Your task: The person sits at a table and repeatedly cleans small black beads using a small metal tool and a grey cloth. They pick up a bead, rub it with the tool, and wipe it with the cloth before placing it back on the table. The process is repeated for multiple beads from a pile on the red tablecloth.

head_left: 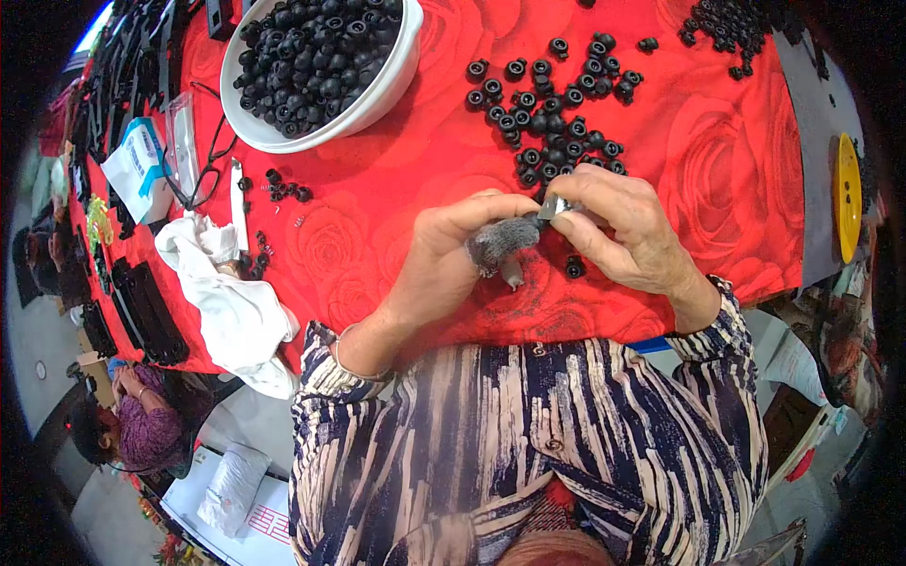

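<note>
Both hands meet over the red rose-patterned tabletop (396, 189), just in front of the person's striped blouse (528, 434). The left hand (453, 255) is curled, its forefinger wrapped in a grey cloth cot (500, 241), and its thumb and that covered finger pinch toward a small silvery metal piece (552, 208). The right hand (618, 231) closes on the same piece from the other side, thumb and forefinger pressed together on it, so the piece sits between the fingertips of both hands, lifted a little off the cloth. Directly beyond the right hand's knuckles lies a loose heap of small black ring-shaped parts (557, 108), scattered singly and in clumps; one stray black part (575, 269) lies under the right palm, and a small grey part (512, 274) rests just below the left forefinger. Farther out, beyond the left hand, stands a white bowl (396, 71) filled with the same black parts. To the left of the left wrist a crumpled white rag (231, 302) hangs over the tabletop's edge, with a few more black parts (283, 187) just past it. Well off to the right of the right hand, a yellow disc (847, 193) lies on a grey surface.
</note>
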Demonstrator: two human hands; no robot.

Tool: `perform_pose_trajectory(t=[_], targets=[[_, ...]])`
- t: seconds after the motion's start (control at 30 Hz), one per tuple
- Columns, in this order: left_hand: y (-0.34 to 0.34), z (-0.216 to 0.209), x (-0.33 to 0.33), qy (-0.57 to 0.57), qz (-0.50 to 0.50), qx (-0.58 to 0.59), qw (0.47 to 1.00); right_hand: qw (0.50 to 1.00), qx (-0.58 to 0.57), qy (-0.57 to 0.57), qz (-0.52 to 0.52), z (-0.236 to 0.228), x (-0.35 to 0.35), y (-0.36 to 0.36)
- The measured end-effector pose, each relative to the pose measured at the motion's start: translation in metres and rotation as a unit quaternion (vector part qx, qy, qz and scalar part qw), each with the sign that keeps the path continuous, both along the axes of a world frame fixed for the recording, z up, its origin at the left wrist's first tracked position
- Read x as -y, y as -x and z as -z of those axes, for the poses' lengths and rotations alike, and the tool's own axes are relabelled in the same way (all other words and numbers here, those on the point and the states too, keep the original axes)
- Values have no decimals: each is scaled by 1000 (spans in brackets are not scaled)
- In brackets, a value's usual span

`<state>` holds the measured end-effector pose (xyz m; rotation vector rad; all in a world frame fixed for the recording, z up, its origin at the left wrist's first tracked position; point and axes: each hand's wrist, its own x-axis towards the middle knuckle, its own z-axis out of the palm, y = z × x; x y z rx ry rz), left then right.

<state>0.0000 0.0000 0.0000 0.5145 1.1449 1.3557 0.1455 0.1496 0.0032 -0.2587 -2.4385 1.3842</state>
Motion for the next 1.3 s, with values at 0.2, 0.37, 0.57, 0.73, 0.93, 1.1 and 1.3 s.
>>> perform_pose_trajectory(t=[0.2, 0.37, 0.57, 0.73, 0.93, 1.1, 1.3], targets=[[1, 1, 0, -14, 2, 6, 1000, 1000, 6, 19, -5, -3, 0, 0], [2, -2, 0, -15, 2, 3, 1000, 1000, 5, 19, 17, -4, 2, 2], [4, -2, 1, 49, -9, 47, 998, 999, -46, 22, -3, -5, 5, 4], [-1, 9, 3, 11, 16, 144, 989, 986, -133, -95, -17, 4, 10, 1], [-5, 10, 4, 13, 30, 192, 981, 980, -162, -118, -5, 2, 14, 4], [-10, 16, 4, 5, 0, 266, 964, 967, -191, -169, 8, 8, 17, 0], [-8, 16, 4, -8, -5, 296, 955, 960, -199, -194, 19, 9, 18, 0]])
